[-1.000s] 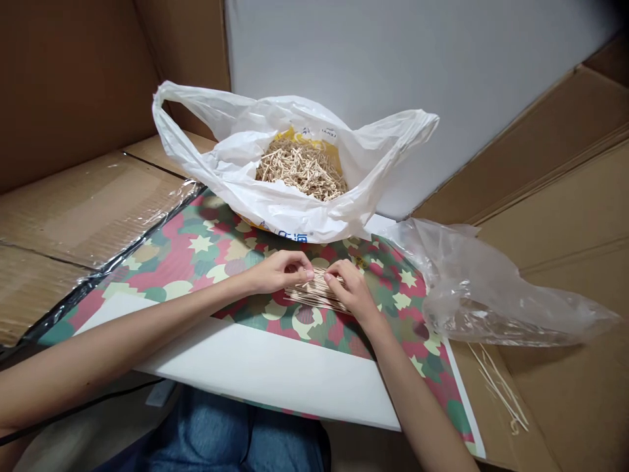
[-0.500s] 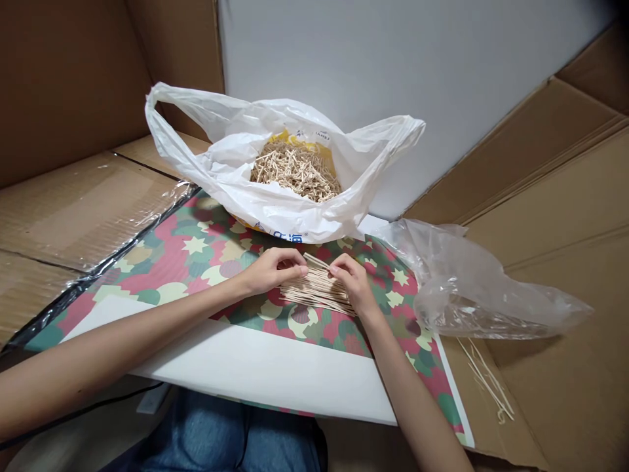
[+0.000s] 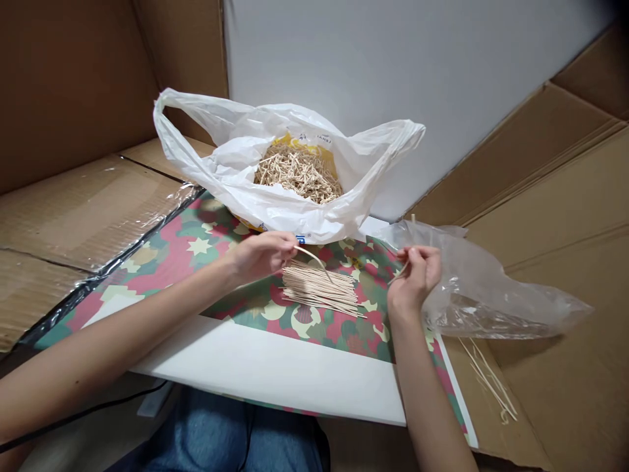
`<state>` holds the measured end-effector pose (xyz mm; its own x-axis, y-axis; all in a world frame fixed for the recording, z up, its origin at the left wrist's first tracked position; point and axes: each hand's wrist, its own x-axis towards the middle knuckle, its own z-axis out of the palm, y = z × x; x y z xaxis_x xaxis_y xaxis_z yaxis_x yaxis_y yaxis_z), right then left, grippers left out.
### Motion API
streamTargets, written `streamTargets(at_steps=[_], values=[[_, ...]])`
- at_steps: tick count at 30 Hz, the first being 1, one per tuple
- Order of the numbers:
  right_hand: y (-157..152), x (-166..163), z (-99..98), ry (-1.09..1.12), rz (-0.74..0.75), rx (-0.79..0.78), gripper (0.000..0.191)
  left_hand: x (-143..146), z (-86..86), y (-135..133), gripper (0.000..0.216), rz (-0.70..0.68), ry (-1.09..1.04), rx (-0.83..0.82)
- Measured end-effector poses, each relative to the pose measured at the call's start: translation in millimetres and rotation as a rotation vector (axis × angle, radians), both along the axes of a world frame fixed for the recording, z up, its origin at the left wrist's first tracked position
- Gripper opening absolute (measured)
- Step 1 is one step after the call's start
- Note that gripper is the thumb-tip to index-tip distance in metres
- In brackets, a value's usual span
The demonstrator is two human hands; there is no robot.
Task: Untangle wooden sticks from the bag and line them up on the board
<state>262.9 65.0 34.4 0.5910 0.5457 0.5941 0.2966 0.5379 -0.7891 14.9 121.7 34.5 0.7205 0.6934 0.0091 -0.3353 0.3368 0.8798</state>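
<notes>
A thin, pale, slightly bent stick [image 3: 312, 254] is pinched in my left hand [image 3: 265, 254] and sticks out to the right over a pile. That pile of thin wooden sticks [image 3: 322, 288] lies on the patterned sheet [image 3: 255, 314], the sticks roughly side by side. Off to the right and raised, my right hand [image 3: 417, 275] is closed on another thin stick [image 3: 398, 273], its ends showing at the fingers. Behind the pile stands a white plastic bag [image 3: 314, 219], its mouth wide, holding many short stick pieces [image 3: 297, 172].
A clear plastic bag [image 3: 496, 295] lies crumpled at the right, just beyond my right hand. Several loose strands [image 3: 489, 380] rest on the cardboard [image 3: 550, 367] below it. Cardboard walls stand on both sides, with a pale wall [image 3: 417, 78] behind.
My hands, close together over the pile before, have moved apart. My right hand went right and up with a stick; my left shifted slightly left, holding one too. More of the pile shows.
</notes>
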Motion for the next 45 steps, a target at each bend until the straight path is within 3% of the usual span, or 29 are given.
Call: streamTargets(at_steps=[2,5,7,9,11,13,15,17,20,23,26,32,39,45], values=[[-3.4,1.1,1.2,-0.160,-0.017,-0.022,0.007,-7.3,7.8,4.4,0.010,-0.031,-0.145,-0.080],[-5.9,-14.8,-9.3,-0.573,0.161,-0.237,0.012,-13.6,15.9,7.4,0.008,-0.002,-0.263,-0.096],[-4.7,-27.2,-17.3,-0.892,0.319,-0.391,0.013,-14.1,16.8,8.0,0.005,0.015,-0.258,-0.090],[-2.7,-33.1,-20.7,-1.052,0.358,-0.484,0.012,-12.1,14.1,7.5,0.004,0.036,-0.206,-0.082],[-1.4,-31.5,-18.2,-0.971,0.301,-0.500,0.012,-7.9,9.5,5.3,0.006,0.027,-0.104,-0.060],[-1.7,-26.5,-11.9,-0.721,0.297,-0.481,0.015,-1.9,5.1,1.1,0.007,0.008,0.012,-0.008],[-3.4,-23.2,-5.3,-0.483,0.414,-0.490,0.023,4.6,1.4,-4.3,0.009,0.021,0.112,0.051],[-5.6,-24.1,-1.1,-0.401,0.594,-0.555,0.032,10.1,-2.1,-9.1,0.011,0.056,0.174,0.074],[-8.0,-30.7,-0.6,-0.528,0.726,-0.645,0.027,15.0,-8.7,-12.5,0.012,0.077,0.197,0.041],[-8.8,-35.6,-4.7,-0.623,0.652,-0.621,0.014,16.2,-15.6,-12.3,0.012,0.076,0.159,0.003],[-9.0,-35.9,-7.7,-0.591,0.615,-0.614,0.013,15.7,-18.1,-12.5,0.012,0.003,0.157,-0.002],[-10.9,-36.8,-5.0,-0.494,0.713,-0.676,0.013,13.5,-12.3,-15.2,0.010,-0.162,0.247,0.186],[-11.4,-41.3,-6.9,-0.464,0.826,-0.747,0.013,14.2,-9.2,-14.7,0.031,-0.087,0.252,0.343],[-12.1,-45.1,-12.8,-0.452,0.834,-0.730,0.013,15.0,-12.3,-16.8,0.026,-0.101,0.239,0.364]])
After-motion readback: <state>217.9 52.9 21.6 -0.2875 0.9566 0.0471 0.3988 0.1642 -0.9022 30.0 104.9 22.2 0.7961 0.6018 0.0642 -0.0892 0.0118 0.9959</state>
